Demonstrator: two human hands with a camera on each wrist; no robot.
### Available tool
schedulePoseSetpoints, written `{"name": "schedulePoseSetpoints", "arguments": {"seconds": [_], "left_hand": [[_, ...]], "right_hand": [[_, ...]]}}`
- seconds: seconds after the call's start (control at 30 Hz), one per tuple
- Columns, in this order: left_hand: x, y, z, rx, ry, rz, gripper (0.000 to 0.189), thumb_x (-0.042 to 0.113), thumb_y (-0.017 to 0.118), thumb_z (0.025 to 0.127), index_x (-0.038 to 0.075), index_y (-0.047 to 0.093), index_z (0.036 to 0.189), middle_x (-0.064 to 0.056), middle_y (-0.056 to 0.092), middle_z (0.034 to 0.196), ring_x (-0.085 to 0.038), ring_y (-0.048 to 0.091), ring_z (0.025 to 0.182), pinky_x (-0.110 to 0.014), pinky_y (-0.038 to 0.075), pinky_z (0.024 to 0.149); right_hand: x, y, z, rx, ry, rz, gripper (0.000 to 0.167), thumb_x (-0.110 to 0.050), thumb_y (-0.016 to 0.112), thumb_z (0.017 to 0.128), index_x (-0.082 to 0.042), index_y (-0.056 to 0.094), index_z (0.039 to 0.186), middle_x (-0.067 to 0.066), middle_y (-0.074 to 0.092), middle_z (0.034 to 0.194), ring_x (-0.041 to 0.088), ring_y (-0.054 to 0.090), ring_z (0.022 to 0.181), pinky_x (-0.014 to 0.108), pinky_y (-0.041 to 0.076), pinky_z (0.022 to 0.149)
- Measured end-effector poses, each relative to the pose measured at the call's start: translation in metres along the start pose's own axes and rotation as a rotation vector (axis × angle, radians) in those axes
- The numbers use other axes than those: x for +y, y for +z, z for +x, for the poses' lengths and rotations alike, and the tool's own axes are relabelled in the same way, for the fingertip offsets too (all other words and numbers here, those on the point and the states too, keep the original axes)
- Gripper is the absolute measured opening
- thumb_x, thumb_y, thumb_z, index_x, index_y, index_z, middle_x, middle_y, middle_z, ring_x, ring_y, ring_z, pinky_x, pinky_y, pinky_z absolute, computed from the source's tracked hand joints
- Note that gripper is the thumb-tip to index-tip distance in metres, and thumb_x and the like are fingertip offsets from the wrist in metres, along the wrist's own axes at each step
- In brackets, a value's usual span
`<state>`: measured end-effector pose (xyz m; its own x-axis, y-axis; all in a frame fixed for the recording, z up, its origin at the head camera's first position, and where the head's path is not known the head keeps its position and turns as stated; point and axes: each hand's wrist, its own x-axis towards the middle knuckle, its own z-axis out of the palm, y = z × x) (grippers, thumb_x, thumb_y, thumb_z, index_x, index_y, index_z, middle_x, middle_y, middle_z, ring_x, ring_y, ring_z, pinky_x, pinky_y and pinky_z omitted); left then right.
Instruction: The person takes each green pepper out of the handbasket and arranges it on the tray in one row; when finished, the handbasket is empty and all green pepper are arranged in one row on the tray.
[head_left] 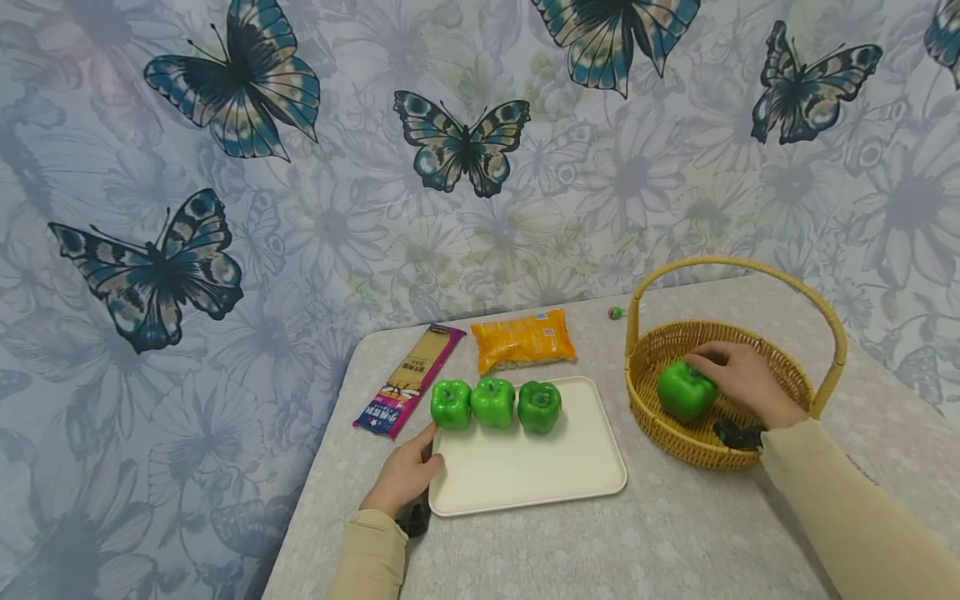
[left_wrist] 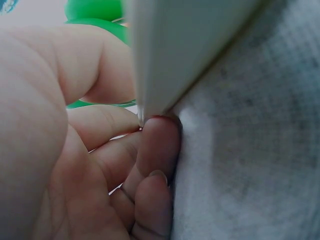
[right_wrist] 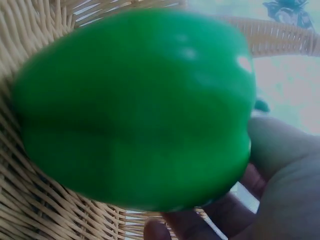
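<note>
My right hand (head_left: 742,379) holds a green bell pepper (head_left: 686,392) by its top, inside a yellow wicker basket (head_left: 660,437). Up close in the right wrist view, the pepper (right_wrist: 135,110) lies against the woven wall, with the thumb and fingers at its stem end. My left hand (head_left: 405,475) pinches the left edge of a cream tray (head_left: 532,467), thumb on the rim. Other fingers show beside and under that edge (left_wrist: 150,75) in the left wrist view. Three green bell peppers (head_left: 493,402) stand in a row along the tray's far side.
A purple-edged noodle packet (head_left: 412,379) lies left of the tray, and an orange packet (head_left: 523,340) lies behind it. Near the wall is a small red and green item (head_left: 616,312). The basket's tall handle (head_left: 738,262) arches over my right hand.
</note>
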<state>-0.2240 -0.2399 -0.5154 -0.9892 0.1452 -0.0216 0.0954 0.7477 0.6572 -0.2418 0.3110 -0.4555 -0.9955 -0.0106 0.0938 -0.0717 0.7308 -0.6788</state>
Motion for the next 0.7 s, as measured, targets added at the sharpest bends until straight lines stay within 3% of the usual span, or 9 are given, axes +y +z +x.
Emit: {"name": "schedulePoseSetpoints", "arguments": {"seconds": [0.23, 0.4, 0.53, 0.7], "left_hand": [[-0.0015, 0.0004, 0.0006, 0.001, 0.009, 0.001, 0.066, 0.02, 0.062, 0.096, 0.011, 0.042, 0.158, -0.018, 0.06, 0.145, -0.035, 0.057, 0.132, -0.055, 0.046, 0.108], [-0.0021, 0.0005, 0.001, 0.003, 0.001, 0.002, 0.066, 0.021, 0.062, 0.096, 0.012, 0.042, 0.158, -0.017, 0.058, 0.147, -0.035, 0.055, 0.135, -0.055, 0.045, 0.109], [-0.002, 0.0003, 0.0007, -0.004, -0.012, 0.006, 0.065, 0.022, 0.061, 0.097, 0.012, 0.042, 0.158, -0.017, 0.057, 0.149, -0.036, 0.054, 0.136, -0.056, 0.045, 0.109], [-0.0018, -0.0004, 0.0007, -0.008, -0.01, 0.005, 0.065, 0.022, 0.062, 0.097, 0.01, 0.041, 0.158, -0.017, 0.055, 0.151, -0.038, 0.052, 0.138, -0.057, 0.044, 0.11]], "right_hand": [[-0.002, 0.0008, 0.0004, 0.01, -0.049, 0.01, 0.054, -0.049, 0.051, 0.105, -0.003, 0.068, 0.129, 0.025, 0.066, 0.127, 0.04, 0.062, 0.111, 0.055, 0.051, 0.088], [-0.0046, -0.0013, -0.0014, -0.028, -0.033, 0.091, 0.062, -0.054, 0.046, 0.106, -0.003, 0.061, 0.138, 0.026, 0.059, 0.137, 0.044, 0.055, 0.123, 0.063, 0.046, 0.096], [-0.0041, 0.0001, -0.0028, -0.101, -0.108, 0.111, 0.064, -0.047, 0.063, 0.1, -0.004, 0.053, 0.147, 0.025, 0.052, 0.144, 0.044, 0.049, 0.128, 0.065, 0.045, 0.097], [-0.0034, 0.0028, -0.004, -0.151, -0.192, 0.078, 0.08, -0.036, 0.081, 0.087, -0.004, 0.046, 0.151, 0.025, 0.045, 0.148, 0.044, 0.046, 0.128, 0.062, 0.045, 0.095]]}}
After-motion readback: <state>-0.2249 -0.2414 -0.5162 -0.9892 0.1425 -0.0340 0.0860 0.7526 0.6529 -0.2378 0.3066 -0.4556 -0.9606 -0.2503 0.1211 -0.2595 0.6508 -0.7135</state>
